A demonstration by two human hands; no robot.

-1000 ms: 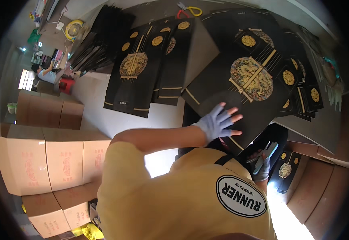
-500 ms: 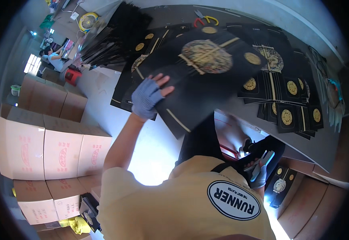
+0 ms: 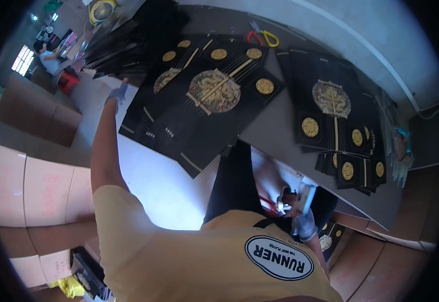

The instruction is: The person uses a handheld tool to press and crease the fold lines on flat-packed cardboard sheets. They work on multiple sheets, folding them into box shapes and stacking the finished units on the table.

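My left hand (image 3: 116, 95), in a grey fingerless glove, is stretched out to the far left, empty, with a finger extended. It is left of the table edge, just below a heap of dark, glossy sheets (image 3: 114, 58). Black printed sheets (image 3: 239, 103) with gold round patterns lie overlapping on the table in front of me. Low on the right, beside my thigh, my gloved right hand (image 3: 304, 224) is closed around a pale grey plier-shaped hand tool (image 3: 307, 197). The tool's jaws are hard to make out.
Red-and-yellow-handled pliers (image 3: 263, 37) lie at the table's back. More black printed pieces (image 3: 338, 146) are stacked on the right. Cardboard boxes (image 3: 48, 183) stand at the left, others (image 3: 375, 261) at the lower right. A person (image 3: 51, 59) sits far left near a yellow fan (image 3: 101, 12).
My left hand has left the large black sheet and moved away to the left. That sheet, blurred before, now lies on the pile. My right hand still holds the tool.
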